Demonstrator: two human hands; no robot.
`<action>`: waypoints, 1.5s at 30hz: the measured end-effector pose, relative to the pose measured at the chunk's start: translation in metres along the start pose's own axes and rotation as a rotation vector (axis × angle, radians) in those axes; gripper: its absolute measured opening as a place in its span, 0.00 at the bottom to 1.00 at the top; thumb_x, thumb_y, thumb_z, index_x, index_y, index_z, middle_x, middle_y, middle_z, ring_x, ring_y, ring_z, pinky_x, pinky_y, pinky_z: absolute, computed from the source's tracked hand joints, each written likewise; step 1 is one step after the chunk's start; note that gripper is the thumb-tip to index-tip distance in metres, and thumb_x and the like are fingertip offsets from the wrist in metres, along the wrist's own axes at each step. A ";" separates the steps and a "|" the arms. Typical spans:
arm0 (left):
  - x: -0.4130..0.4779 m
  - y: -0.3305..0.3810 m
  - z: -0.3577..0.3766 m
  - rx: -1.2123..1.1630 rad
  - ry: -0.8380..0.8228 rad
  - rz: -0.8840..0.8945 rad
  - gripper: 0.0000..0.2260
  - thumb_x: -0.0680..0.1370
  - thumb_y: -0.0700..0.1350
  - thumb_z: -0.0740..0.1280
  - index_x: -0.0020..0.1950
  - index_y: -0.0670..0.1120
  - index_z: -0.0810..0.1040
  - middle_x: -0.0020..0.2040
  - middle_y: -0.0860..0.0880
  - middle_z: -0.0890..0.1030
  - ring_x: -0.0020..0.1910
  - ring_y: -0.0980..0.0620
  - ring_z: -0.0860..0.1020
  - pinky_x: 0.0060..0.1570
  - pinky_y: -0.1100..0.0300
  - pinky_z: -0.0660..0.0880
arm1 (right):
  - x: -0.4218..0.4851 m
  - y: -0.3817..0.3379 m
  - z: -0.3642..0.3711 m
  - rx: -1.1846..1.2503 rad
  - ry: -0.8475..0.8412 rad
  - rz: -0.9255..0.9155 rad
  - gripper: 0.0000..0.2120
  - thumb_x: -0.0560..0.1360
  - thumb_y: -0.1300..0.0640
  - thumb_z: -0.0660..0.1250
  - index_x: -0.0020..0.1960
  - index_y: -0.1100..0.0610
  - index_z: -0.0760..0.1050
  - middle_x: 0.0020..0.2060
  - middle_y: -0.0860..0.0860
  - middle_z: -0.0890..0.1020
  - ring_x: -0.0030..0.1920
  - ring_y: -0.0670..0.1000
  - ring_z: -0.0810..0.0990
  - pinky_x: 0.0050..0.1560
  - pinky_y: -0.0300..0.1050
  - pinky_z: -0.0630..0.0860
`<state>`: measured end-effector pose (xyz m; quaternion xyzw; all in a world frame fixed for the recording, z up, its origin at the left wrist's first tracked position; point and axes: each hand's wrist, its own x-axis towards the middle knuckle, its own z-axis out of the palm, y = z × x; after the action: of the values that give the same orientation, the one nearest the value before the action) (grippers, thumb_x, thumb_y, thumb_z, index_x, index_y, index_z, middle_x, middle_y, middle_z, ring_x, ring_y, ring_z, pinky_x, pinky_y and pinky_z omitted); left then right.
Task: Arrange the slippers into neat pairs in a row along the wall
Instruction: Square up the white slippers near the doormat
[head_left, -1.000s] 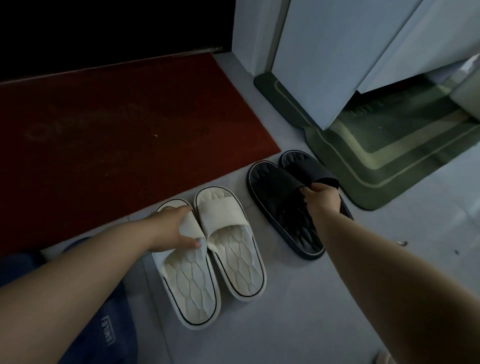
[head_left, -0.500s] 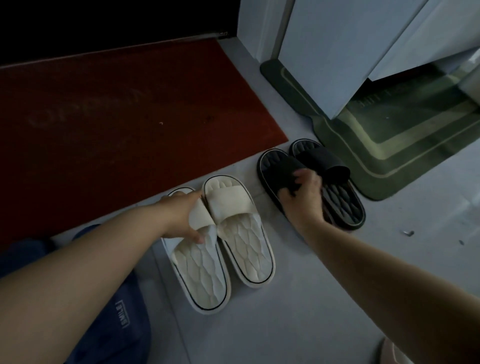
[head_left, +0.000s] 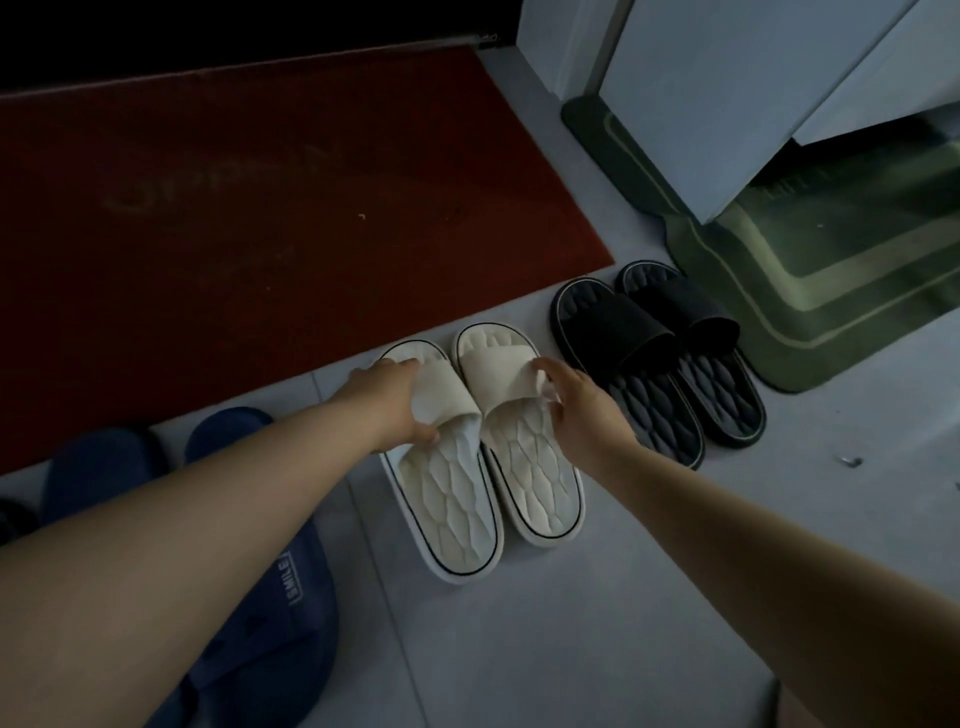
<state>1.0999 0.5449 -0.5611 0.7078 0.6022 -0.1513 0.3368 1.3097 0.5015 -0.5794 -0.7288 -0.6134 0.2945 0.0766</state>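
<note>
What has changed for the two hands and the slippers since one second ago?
The right hand let go of the black slippers, moved left and now pinches the right white slipper at its strap. The left hand still grips the left white slipper by its strap.

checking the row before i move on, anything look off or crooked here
The left white slipper, gripped by the left hand, sits with its heel nearer the camera than the right white slipper, so the pair is staggered. A small scrap lies on the floor at right.
</note>
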 end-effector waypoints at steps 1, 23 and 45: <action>-0.002 -0.003 -0.001 -0.024 -0.009 0.016 0.44 0.70 0.55 0.72 0.77 0.47 0.49 0.77 0.45 0.56 0.74 0.44 0.60 0.71 0.52 0.64 | 0.000 -0.001 0.002 0.026 0.020 0.014 0.27 0.76 0.68 0.57 0.70 0.49 0.63 0.68 0.54 0.70 0.62 0.57 0.74 0.55 0.43 0.71; -0.180 -0.203 -0.012 -0.152 -0.279 -0.324 0.31 0.73 0.52 0.70 0.72 0.49 0.63 0.72 0.51 0.67 0.69 0.49 0.68 0.69 0.57 0.66 | -0.073 -0.233 0.134 -0.172 -0.864 -0.592 0.34 0.74 0.52 0.68 0.75 0.51 0.55 0.72 0.53 0.66 0.69 0.54 0.68 0.66 0.49 0.69; -0.163 -0.134 -0.070 0.088 -0.030 -0.124 0.29 0.74 0.51 0.69 0.72 0.50 0.63 0.68 0.48 0.71 0.64 0.48 0.71 0.62 0.56 0.70 | -0.154 -0.189 0.118 1.104 -0.627 0.437 0.17 0.76 0.64 0.62 0.62 0.51 0.66 0.44 0.52 0.79 0.42 0.49 0.80 0.46 0.40 0.77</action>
<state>0.9211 0.4756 -0.4487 0.6809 0.6327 -0.2088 0.3041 1.0764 0.3715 -0.5343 -0.5700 -0.2044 0.7716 0.1950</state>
